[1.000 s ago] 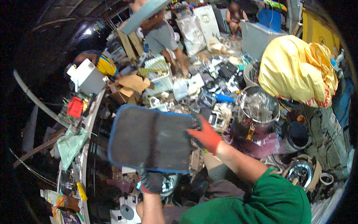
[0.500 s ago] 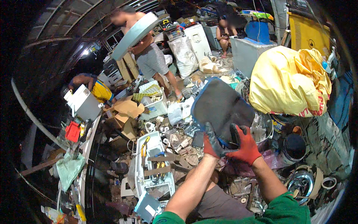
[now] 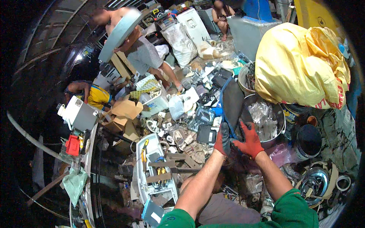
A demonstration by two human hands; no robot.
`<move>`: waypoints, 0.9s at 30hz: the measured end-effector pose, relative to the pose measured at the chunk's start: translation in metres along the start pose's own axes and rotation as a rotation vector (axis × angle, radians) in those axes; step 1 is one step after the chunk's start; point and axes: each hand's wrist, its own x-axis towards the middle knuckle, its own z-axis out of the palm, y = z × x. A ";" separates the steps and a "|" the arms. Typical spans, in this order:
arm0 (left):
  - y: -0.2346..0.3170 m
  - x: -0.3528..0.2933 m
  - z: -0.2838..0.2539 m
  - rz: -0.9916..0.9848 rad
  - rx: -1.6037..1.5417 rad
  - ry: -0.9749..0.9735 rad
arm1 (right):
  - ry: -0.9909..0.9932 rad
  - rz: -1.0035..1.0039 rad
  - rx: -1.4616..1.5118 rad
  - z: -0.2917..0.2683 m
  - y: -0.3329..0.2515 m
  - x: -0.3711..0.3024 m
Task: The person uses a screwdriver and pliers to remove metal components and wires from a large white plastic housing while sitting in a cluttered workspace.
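A dark, flat, flexible piece like a mat or cloth (image 3: 232, 99), edged in blue, stands up in front of me, gathered narrow. Its near end is between my hands. My left hand (image 3: 222, 140), in a red glove with a dark palm, is closed on its left edge. Gloved the same way, my right hand (image 3: 249, 142) grips the right side, thumb toward the left hand. Just right of the piece is a round metal pot (image 3: 266, 123) with clear plastic scraps inside. A flat black box-like part (image 3: 207, 134) lies left of my left hand.
A long white casing (image 3: 156, 171) with pliers and other tools lies at lower left. The big yellow sack (image 3: 298, 66) stands at right, above a black bucket (image 3: 308, 140). Mixed scrap covers the floor. One person (image 3: 133, 45) carries a pale panel; another bends at left; a third sits behind.
The dark piece was spread broad and is now folded narrow and turned edge-on, uncovering the pot and scrap behind it. My hands have shifted slightly, and the view has tilted downward.
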 end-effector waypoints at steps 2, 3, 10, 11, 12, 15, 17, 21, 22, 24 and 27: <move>0.005 -0.001 -0.007 -0.045 0.039 0.025 | 0.019 0.020 0.069 0.001 -0.001 0.002; 0.002 0.003 -0.008 0.002 0.109 0.075 | 0.028 0.028 0.096 0.000 0.001 0.002; 0.001 -0.002 -0.099 0.711 1.981 0.573 | 0.203 0.063 0.144 0.009 0.002 -0.015; -0.005 0.008 -0.079 0.555 1.675 0.593 | 0.272 0.095 0.122 0.001 0.019 -0.022; -0.013 0.017 -0.058 0.398 1.369 0.603 | 0.324 0.141 0.124 -0.009 0.035 -0.031; 0.000 0.022 -0.054 0.334 0.792 0.483 | 0.453 0.292 0.223 -0.003 0.081 -0.072; 0.006 0.031 -0.052 0.367 0.502 0.280 | 0.534 0.351 0.028 0.002 0.118 -0.107; -0.010 0.045 -0.080 0.261 0.152 0.342 | 0.755 0.822 1.111 -0.010 0.080 -0.117; -0.014 0.046 -0.103 0.233 0.039 0.354 | 0.699 0.863 1.217 -0.011 0.075 -0.118; -0.016 0.040 -0.153 0.226 -0.100 0.384 | 0.634 0.913 1.370 -0.007 0.060 -0.114; -0.048 0.055 -0.151 0.151 -0.087 0.433 | 0.728 0.925 1.398 -0.005 0.073 -0.110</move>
